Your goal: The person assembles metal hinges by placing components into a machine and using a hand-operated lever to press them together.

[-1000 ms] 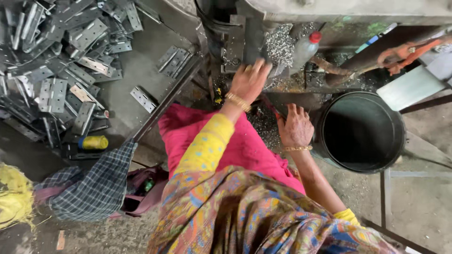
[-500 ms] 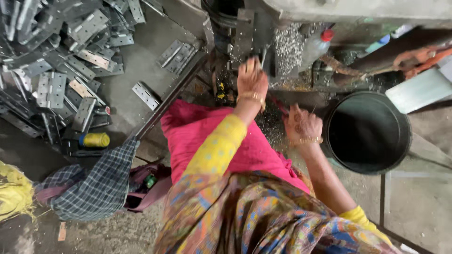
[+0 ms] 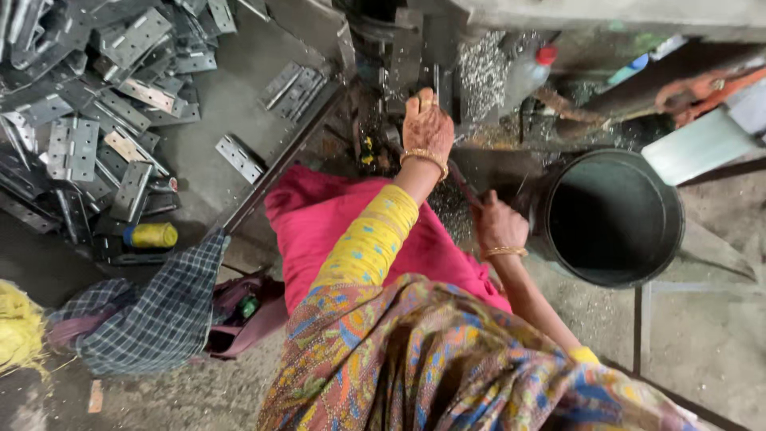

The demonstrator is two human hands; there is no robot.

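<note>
- Many metal hinges (image 3: 88, 120) heaped upper left, well apart from both hands.
- Left hand (image 3: 427, 124), top centre: grip reaching into the machine (image 3: 407, 48), contents hidden.
- Right hand (image 3: 499, 227), centre-right: grip closed on a dark rod (image 3: 461, 179) angled up-left, beside the bucket (image 3: 614, 215).

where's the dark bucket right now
In the head view the dark bucket stands at the right, just beyond the right hand, below the orange strap.
</note>
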